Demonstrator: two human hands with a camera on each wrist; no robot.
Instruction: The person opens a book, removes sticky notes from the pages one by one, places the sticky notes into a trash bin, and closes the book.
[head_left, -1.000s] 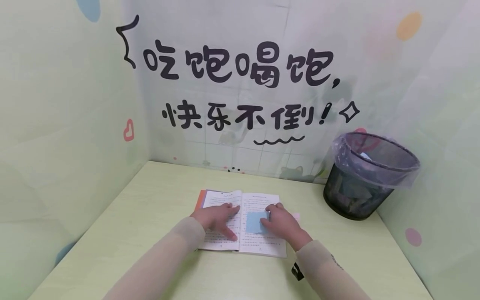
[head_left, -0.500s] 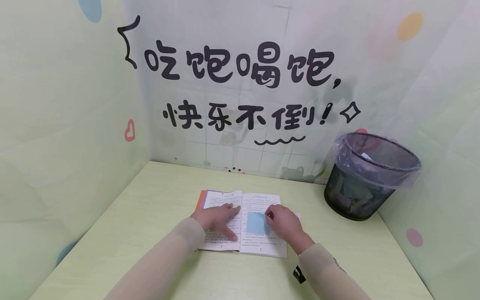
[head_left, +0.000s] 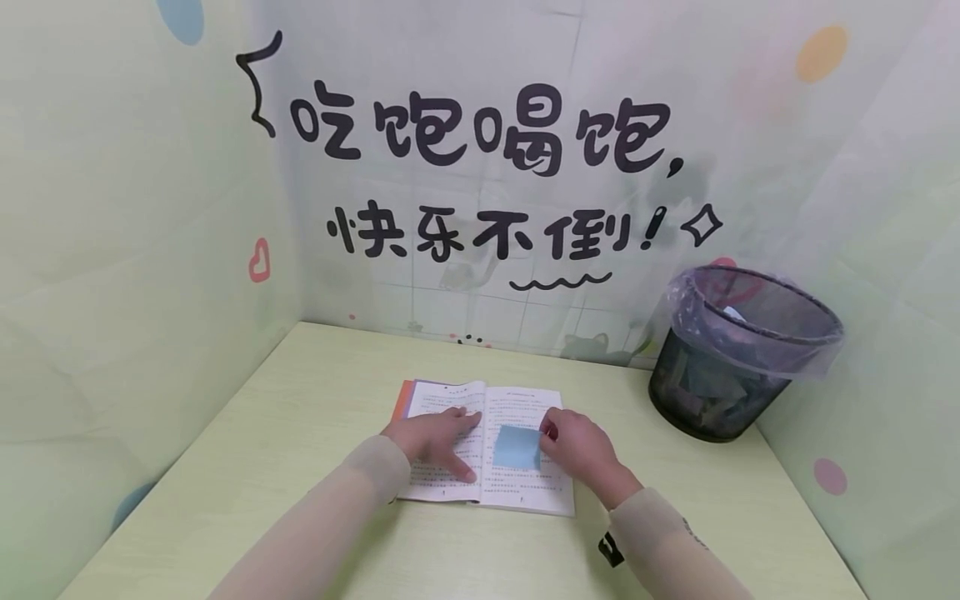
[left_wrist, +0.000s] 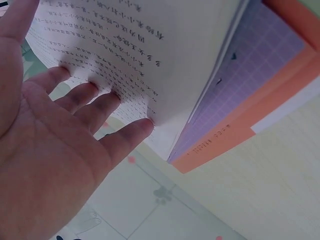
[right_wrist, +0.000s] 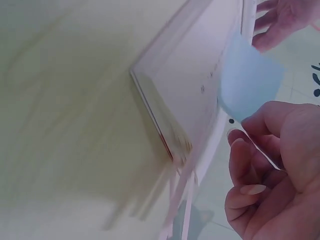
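Observation:
An open book (head_left: 525, 492) with printed pages lies on the table. A light blue sticky note (head_left: 516, 447) is on its right page, its near edge lifted off the paper in the right wrist view. My right hand (head_left: 581, 450) pinches the edge of that note (right_wrist: 250, 75) between thumb and curled fingers. My left hand (head_left: 435, 437) rests spread on the left page, thumb close to the centre fold. In the left wrist view, fingertips (left_wrist: 142, 122) press on the page, beside the book's purple and orange cover (left_wrist: 250, 110).
A black mesh bin (head_left: 712, 392) with a clear purplish liner and some scraps stands at the table's back right. Thin pink strips (right_wrist: 182, 200) stick out from the book's right edge. A small black object (head_left: 611, 550) shows by the right sleeve. Printed curtains surround the table.
My right hand has shifted slightly to the right, drawing back from over the blue note to its right edge. The left hand has stayed in place.

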